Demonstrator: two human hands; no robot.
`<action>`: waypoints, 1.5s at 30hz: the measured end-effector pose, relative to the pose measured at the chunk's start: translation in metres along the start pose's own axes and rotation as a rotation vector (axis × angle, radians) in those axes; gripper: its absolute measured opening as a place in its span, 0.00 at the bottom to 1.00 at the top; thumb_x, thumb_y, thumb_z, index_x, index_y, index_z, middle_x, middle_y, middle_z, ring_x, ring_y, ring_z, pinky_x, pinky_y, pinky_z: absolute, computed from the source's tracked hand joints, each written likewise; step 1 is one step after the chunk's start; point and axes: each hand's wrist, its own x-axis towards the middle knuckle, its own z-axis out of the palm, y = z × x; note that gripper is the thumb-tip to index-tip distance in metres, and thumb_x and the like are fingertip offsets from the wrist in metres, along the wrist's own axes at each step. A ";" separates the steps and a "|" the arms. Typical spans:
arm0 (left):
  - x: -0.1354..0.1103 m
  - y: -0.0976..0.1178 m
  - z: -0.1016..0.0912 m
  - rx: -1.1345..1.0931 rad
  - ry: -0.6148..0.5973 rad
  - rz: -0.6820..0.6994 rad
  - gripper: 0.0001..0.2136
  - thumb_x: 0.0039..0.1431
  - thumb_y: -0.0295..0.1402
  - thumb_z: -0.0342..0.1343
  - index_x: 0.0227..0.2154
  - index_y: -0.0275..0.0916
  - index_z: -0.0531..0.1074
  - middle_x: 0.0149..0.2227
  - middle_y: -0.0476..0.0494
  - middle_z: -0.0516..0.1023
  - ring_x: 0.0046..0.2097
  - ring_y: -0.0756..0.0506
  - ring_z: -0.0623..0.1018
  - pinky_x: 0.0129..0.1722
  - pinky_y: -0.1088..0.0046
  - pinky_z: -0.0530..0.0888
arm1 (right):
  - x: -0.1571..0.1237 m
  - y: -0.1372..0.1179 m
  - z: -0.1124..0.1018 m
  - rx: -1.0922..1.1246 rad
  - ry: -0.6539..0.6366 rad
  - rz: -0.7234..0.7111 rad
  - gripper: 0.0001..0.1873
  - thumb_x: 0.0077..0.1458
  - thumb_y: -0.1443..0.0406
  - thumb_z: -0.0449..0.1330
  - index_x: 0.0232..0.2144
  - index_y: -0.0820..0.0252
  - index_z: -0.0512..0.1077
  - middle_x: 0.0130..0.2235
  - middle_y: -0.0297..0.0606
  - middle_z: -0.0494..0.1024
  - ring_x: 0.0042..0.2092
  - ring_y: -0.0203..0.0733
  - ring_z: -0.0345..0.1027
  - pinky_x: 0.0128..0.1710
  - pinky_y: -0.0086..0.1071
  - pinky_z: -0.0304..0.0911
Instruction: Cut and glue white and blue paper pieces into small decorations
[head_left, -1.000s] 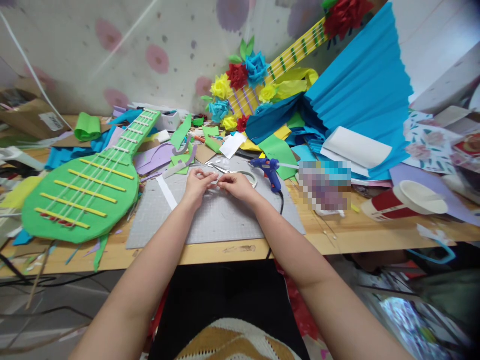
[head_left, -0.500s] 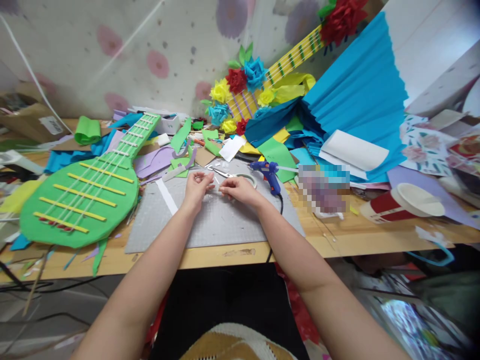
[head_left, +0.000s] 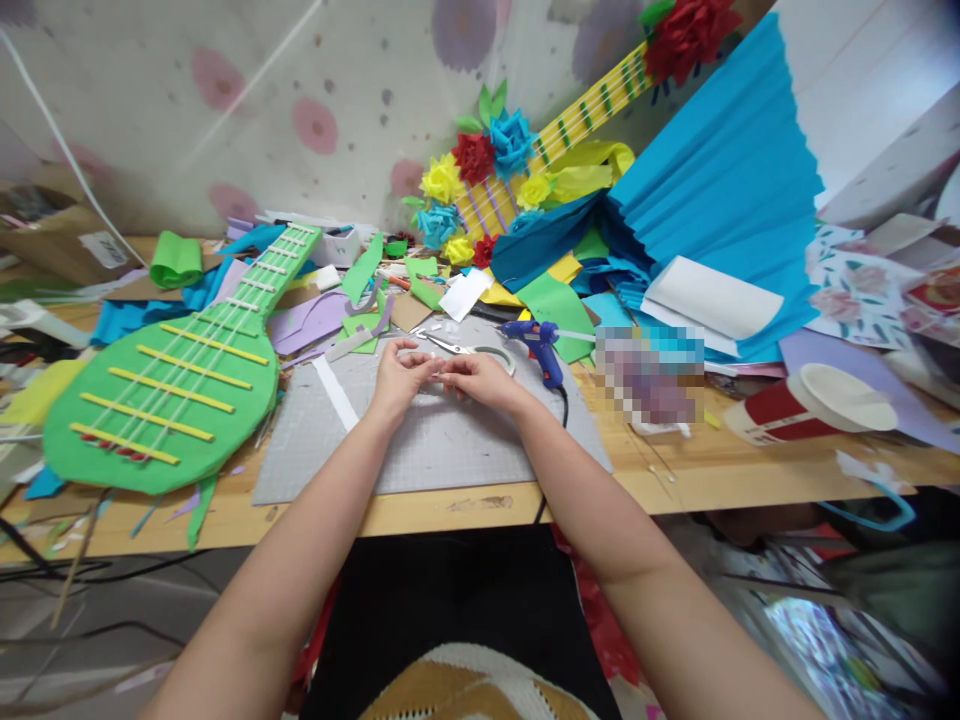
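My left hand (head_left: 403,380) and my right hand (head_left: 478,380) meet over the grey cutting mat (head_left: 322,450), fingertips pinched together. Between them is a small white strip (head_left: 437,379), mostly hidden by the fingers. Scissors (head_left: 480,351) with pale handles lie just beyond my right hand, blades toward the left. To the right of them, a blue hot glue gun (head_left: 541,352) rests on its side on the mat, its cable running down to the table edge. A longer white paper strip (head_left: 335,393) lies flat to the left of my left hand.
A green paper-covered lute shape (head_left: 161,440) with yellow bars fills the left side. Behind the mat stand a flower-trimmed yellow guitar shape (head_left: 480,212) and coloured paper scraps. Blue crepe paper (head_left: 720,200) and a lidded cup (head_left: 810,405) are at the right.
My hands have come together, closing the gap in which the small white strip showed. The scissors and glue gun stay where they were on the mat.
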 end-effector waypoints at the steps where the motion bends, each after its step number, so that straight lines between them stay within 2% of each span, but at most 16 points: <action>1: 0.000 0.001 0.000 -0.017 -0.007 -0.022 0.24 0.35 0.35 0.65 0.32 0.39 0.58 0.23 0.53 0.73 0.24 0.51 0.75 0.25 0.75 0.72 | 0.000 0.000 -0.001 0.008 0.000 0.000 0.10 0.48 0.62 0.54 0.25 0.64 0.70 0.21 0.32 0.70 0.20 0.27 0.59 0.21 0.23 0.53; 3: 0.000 0.002 0.000 -0.049 -0.005 -0.077 0.20 0.42 0.41 0.61 0.32 0.38 0.59 0.23 0.50 0.73 0.26 0.51 0.75 0.26 0.74 0.73 | 0.000 -0.001 -0.002 0.039 -0.001 0.003 0.09 0.48 0.63 0.54 0.25 0.65 0.70 0.23 0.33 0.72 0.20 0.27 0.59 0.21 0.23 0.54; 5: 0.001 0.003 0.000 -0.069 0.003 -0.105 0.18 0.44 0.41 0.60 0.31 0.37 0.60 0.24 0.48 0.74 0.27 0.50 0.76 0.27 0.74 0.74 | -0.001 -0.002 -0.004 0.061 0.001 0.013 0.08 0.48 0.64 0.54 0.26 0.65 0.69 0.24 0.33 0.73 0.21 0.27 0.59 0.21 0.23 0.54; 10: 0.001 0.000 -0.003 -0.049 0.056 -0.060 0.21 0.35 0.30 0.65 0.32 0.37 0.59 0.22 0.50 0.74 0.25 0.52 0.75 0.26 0.76 0.72 | -0.001 -0.003 -0.003 0.061 -0.018 0.009 0.08 0.48 0.64 0.54 0.25 0.65 0.69 0.24 0.33 0.72 0.21 0.27 0.60 0.22 0.23 0.55; 13: 0.001 0.000 -0.002 -0.010 0.089 -0.037 0.22 0.35 0.33 0.65 0.30 0.38 0.58 0.20 0.51 0.73 0.22 0.52 0.73 0.24 0.77 0.71 | -0.002 -0.004 -0.003 0.055 -0.022 0.016 0.08 0.48 0.64 0.54 0.25 0.65 0.69 0.23 0.32 0.72 0.20 0.26 0.59 0.21 0.23 0.54; 16: -0.001 0.001 -0.001 -0.005 0.052 -0.035 0.22 0.36 0.36 0.65 0.31 0.38 0.58 0.22 0.49 0.74 0.25 0.50 0.75 0.25 0.75 0.72 | -0.003 -0.004 -0.003 0.038 -0.038 0.002 0.08 0.48 0.64 0.54 0.24 0.65 0.69 0.22 0.32 0.70 0.19 0.26 0.58 0.21 0.22 0.53; 19: -0.003 0.000 0.000 -0.021 0.002 -0.034 0.24 0.33 0.32 0.66 0.31 0.38 0.58 0.24 0.48 0.76 0.26 0.49 0.76 0.27 0.73 0.73 | -0.004 -0.005 -0.003 0.029 -0.052 0.000 0.09 0.49 0.63 0.54 0.24 0.65 0.69 0.22 0.32 0.71 0.19 0.26 0.57 0.20 0.22 0.52; 23: -0.002 -0.004 -0.001 0.012 0.036 0.018 0.25 0.31 0.30 0.66 0.30 0.39 0.55 0.21 0.53 0.73 0.21 0.52 0.74 0.24 0.77 0.71 | -0.004 -0.007 -0.002 0.023 -0.062 -0.005 0.10 0.49 0.63 0.53 0.24 0.64 0.69 0.23 0.32 0.72 0.20 0.26 0.58 0.22 0.22 0.54; 26: -0.001 -0.004 -0.001 0.005 0.017 0.017 0.26 0.31 0.31 0.67 0.32 0.39 0.56 0.21 0.54 0.73 0.22 0.51 0.74 0.25 0.75 0.72 | -0.003 -0.007 -0.001 0.038 -0.055 -0.006 0.09 0.49 0.63 0.53 0.24 0.64 0.69 0.23 0.32 0.72 0.21 0.27 0.59 0.22 0.23 0.54; 31: -0.003 0.004 -0.001 -0.071 -0.036 -0.086 0.20 0.41 0.40 0.62 0.32 0.38 0.59 0.25 0.47 0.75 0.29 0.48 0.77 0.28 0.72 0.74 | -0.003 -0.006 -0.004 0.071 -0.046 0.007 0.08 0.49 0.64 0.53 0.25 0.64 0.68 0.24 0.32 0.72 0.20 0.27 0.58 0.21 0.23 0.54; 37: -0.004 0.003 -0.004 -0.118 -0.056 -0.091 0.21 0.38 0.30 0.63 0.34 0.38 0.58 0.28 0.46 0.77 0.30 0.48 0.78 0.32 0.71 0.74 | -0.003 -0.006 -0.006 0.076 -0.084 -0.003 0.08 0.50 0.65 0.52 0.25 0.64 0.68 0.24 0.33 0.72 0.21 0.26 0.59 0.22 0.23 0.55; 45: -0.002 -0.003 -0.004 -0.115 -0.052 -0.067 0.24 0.33 0.28 0.65 0.32 0.39 0.56 0.27 0.47 0.77 0.29 0.49 0.77 0.33 0.70 0.74 | -0.004 -0.006 -0.007 0.066 -0.126 0.007 0.08 0.50 0.65 0.52 0.25 0.64 0.68 0.23 0.32 0.72 0.20 0.27 0.59 0.23 0.23 0.56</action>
